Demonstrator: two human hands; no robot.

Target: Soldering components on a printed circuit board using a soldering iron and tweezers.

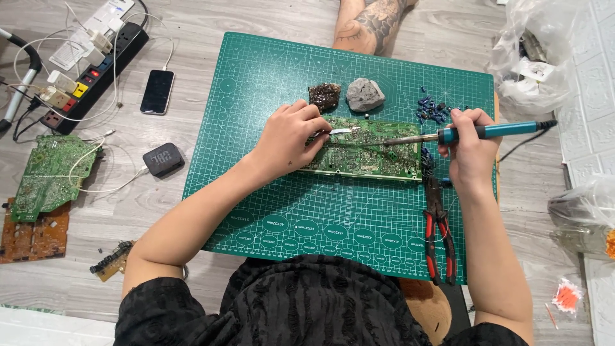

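Observation:
A green circuit board (368, 157) lies on the green cutting mat (288, 83). My left hand (288, 138) rests on the board's left end and grips metal tweezers (343, 131) whose tips point right over the board. My right hand (471, 144) holds a teal-handled soldering iron (493, 131). Its metal tip (394, 141) touches the board near the right side.
Red-handled pliers (439, 227) lie on the mat's right edge. A dark lump (325, 96), a grey lump (365, 95) and small blue parts (432, 109) sit behind the board. A phone (157, 91), power strip (96, 74), small speaker (163, 159) and spare boards (48, 176) lie left. Plastic bags (535, 57) stand right.

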